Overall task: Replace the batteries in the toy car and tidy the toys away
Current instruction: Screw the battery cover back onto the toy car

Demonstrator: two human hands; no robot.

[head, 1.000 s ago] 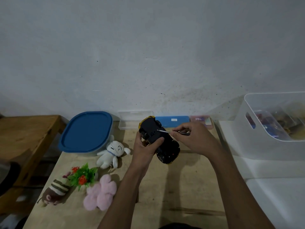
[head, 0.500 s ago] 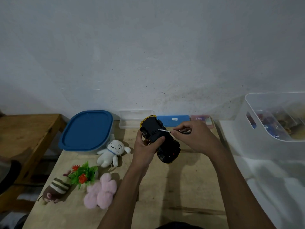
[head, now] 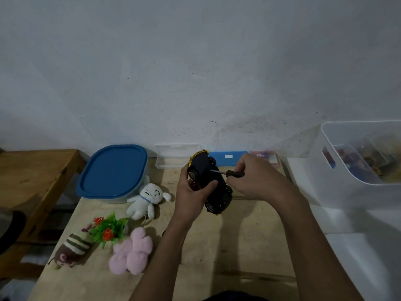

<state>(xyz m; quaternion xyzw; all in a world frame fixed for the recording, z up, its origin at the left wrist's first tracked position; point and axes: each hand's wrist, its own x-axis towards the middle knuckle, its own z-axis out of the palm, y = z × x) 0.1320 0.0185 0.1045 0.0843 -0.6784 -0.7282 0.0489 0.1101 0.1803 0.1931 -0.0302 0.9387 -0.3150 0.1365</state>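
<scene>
A black toy car [head: 205, 168] with a gold edge is held above the wooden table [head: 234, 246], its underside turned toward me. My left hand [head: 191, 196] grips the car round its middle, thumb on the underside. My right hand [head: 253, 177] holds a small screwdriver [head: 227, 173], whose metal tip touches the car's underside. On the table's left lie a white plush [head: 146, 197], a pink plush [head: 132, 250], a striped brown plush [head: 71, 249] and a small green plastic plant with red flowers [head: 108, 230].
A blue-lidded container [head: 112, 170] stands at the back left. Along the wall are a clear box [head: 176, 156], a blue case [head: 230, 157] and a pink case [head: 267, 158]. A white bin [head: 338, 177] with items stands on a white surface at right. A wooden bench [head: 32, 177] is at left.
My right hand has slid back slightly, so more of the screwdriver's black handle shows. The car stays in the same grip.
</scene>
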